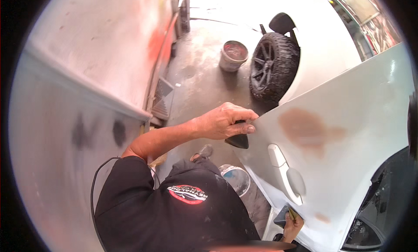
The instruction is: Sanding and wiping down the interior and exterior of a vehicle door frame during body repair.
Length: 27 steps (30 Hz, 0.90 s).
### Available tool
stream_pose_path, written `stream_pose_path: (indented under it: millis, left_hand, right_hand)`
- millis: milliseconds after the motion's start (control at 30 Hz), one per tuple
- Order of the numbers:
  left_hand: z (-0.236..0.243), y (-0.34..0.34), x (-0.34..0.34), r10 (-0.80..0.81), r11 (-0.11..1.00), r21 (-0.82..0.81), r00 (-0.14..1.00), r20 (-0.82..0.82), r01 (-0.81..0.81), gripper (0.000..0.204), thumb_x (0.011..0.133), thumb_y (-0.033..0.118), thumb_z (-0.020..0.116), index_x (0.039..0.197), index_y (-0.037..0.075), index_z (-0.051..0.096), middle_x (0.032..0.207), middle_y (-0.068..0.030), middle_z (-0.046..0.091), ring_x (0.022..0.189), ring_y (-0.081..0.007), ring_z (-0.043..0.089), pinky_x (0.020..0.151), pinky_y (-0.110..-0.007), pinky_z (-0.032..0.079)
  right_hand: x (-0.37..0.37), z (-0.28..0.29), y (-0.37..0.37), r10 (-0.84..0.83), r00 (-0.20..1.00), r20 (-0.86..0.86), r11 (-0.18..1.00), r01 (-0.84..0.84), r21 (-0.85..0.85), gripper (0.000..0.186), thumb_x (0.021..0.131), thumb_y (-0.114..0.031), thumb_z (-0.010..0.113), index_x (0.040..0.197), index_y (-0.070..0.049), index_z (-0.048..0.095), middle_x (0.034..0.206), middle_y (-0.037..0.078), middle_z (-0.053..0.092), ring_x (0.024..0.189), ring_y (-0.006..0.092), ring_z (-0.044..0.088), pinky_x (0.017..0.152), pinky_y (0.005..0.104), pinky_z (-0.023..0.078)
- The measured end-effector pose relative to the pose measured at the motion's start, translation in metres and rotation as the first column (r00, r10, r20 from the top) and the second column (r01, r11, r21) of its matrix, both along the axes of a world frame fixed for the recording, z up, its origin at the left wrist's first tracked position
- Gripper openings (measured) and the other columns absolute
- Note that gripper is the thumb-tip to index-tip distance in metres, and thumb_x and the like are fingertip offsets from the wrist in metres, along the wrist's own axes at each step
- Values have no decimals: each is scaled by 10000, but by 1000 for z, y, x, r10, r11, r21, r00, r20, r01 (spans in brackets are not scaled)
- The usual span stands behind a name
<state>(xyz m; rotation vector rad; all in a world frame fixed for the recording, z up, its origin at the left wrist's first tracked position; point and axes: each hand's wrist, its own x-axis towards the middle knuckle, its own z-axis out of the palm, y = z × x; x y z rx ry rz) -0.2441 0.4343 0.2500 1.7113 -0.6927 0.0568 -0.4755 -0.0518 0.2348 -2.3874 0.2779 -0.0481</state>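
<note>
My left hand (228, 121) is closed, its fingers and thumb pinching a flat black piece (237, 140) with a pointed lower edge; its kind does not show clearly. The fingertips are beside the edge of a white car door (370, 95). At the lower right, my right hand (293, 227) grips a grey sanding pad (282, 216) with a yellowish layer under the fingers, against the door below its white handle (285, 173). A large brownish patch (307, 128) marks the door panel, and a smaller brownish spot (322, 218) lies near my right hand.
A bucket (234, 56) stands on the concrete floor ahead, beside a black wheel (269, 67). Another bucket (237, 179) with bluish contents is close to my body. A pale panel with dark smudges (82, 130) rises on my left. The door's dark window (374, 208) is at the right.
</note>
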Motion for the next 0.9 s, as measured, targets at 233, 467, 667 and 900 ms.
stream_pose_path:
  millis: [233,467,667,900]
  left_hand:
    - [-2,0,74,-297,955,42,944,144,294,163,946,102,684,1075,4,679,938,-164,677,883,-378,665,772,-442,522]
    - [2,-2,148,-666,746,146,725,179,649,155,947,133,681,1071,41,665,942,-160,664,912,-378,664,748,-466,538]
    - [5,-20,203,-890,376,224,282,358,899,254,848,93,671,1086,53,594,882,-114,594,877,-308,657,712,-456,540]
    - [2,-47,179,-791,27,432,-244,560,902,241,847,149,619,1060,53,562,965,-68,557,874,-252,623,703,-389,549]
  right_hand:
    - [2,-11,23,-290,955,58,933,269,241,278,789,-32,733,1037,94,749,882,96,738,853,180,654,841,317,509]
    - [24,-53,92,-430,900,-77,900,434,42,327,815,15,690,1136,72,711,972,100,733,880,163,658,848,312,514]
    - [16,-244,204,-441,892,-97,843,376,-384,436,864,-102,741,1280,-10,646,1160,138,724,1083,254,683,933,396,542]
    - [149,-241,387,-754,656,-24,627,709,-321,407,884,-127,731,1272,-32,654,1166,138,719,1088,269,681,944,401,537]
